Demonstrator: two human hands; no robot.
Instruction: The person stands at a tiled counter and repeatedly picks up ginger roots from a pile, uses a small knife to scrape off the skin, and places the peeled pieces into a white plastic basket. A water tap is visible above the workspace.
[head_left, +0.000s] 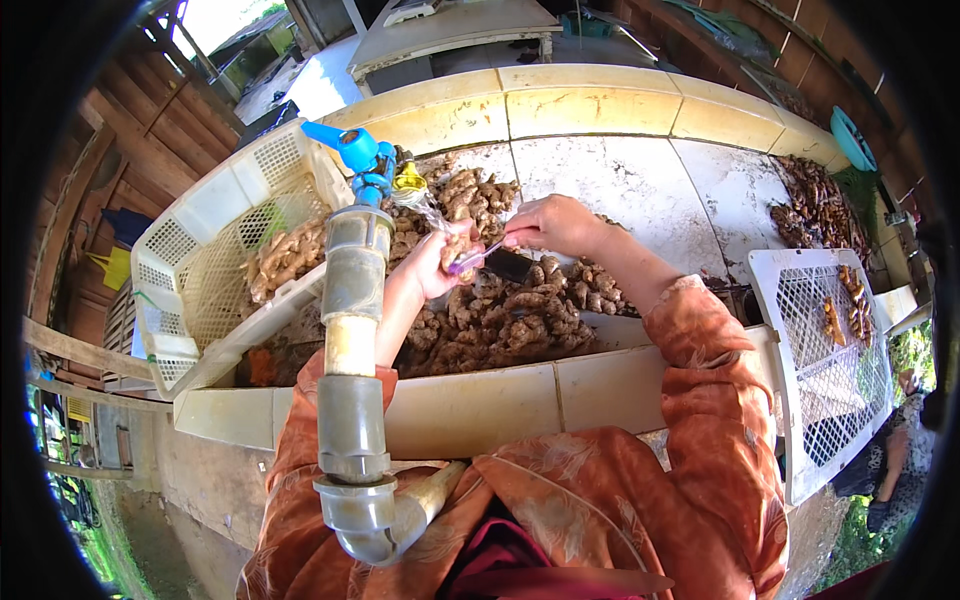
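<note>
My left hand (429, 268) grips a ginger root (456, 249) beside the stream of water (429, 213) running from the tap. Pinched in the fingers of my right hand (553, 223) is a small purple-headed brush, likely a toothbrush (491, 249). Its bristle end lies against the ginger in my left hand. Below both hands, a heap of soil-covered ginger (517, 319) fills the near part of the tiled basin (615, 180). More ginger (472, 196) is piled behind my hands. A dark block-like object (508, 265) rests on the heap, partly hidden.
A grey pipe (351, 427) with a blue valve (358, 150) rises in front of my left arm. At left, a tilted white plastic crate (169, 244) holds ginger (289, 259). A white mesh crate (825, 367) with several roots stands right. Beyond it, a person (900, 442) is partly visible.
</note>
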